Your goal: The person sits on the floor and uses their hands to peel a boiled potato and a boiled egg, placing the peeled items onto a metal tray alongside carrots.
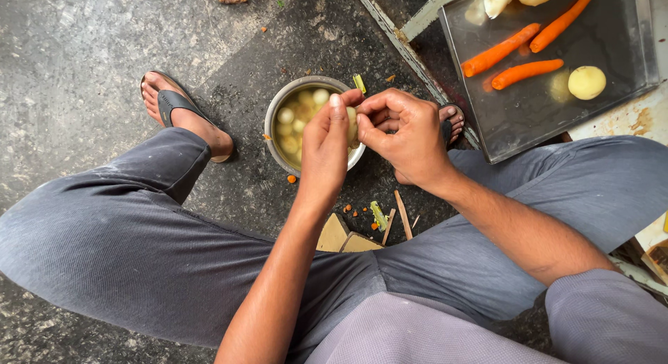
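Right now you hold a small pale peeled vegetable, probably a little potato, between both hands, directly above the near-right rim of the steel bowl on the floor. Your left hand is closed on it from the left, thumb and forefinger reaching up along its side. Your right hand is closed too, its fingertips pinched against the right face of the same piece. Whether the right hand also holds a blade or only a scrap of skin is hidden by the curled fingers.

Only a narrow strip of the vegetable shows between the hands, and that strip runs near to far, roughly upright in the view. So its long axis lies along your left thumb, and its exposed face turns right, toward the pinching fingertips. Both hands touch it; the left carries it, the right works its surface.

Below, the bowl holds water and several more pale round pieces. Far right, a metal tray holds three carrots, a round yellow potato and a white root at its far edge. Peel scraps and thin wooden sticks lie on the floor between your knees, near you.
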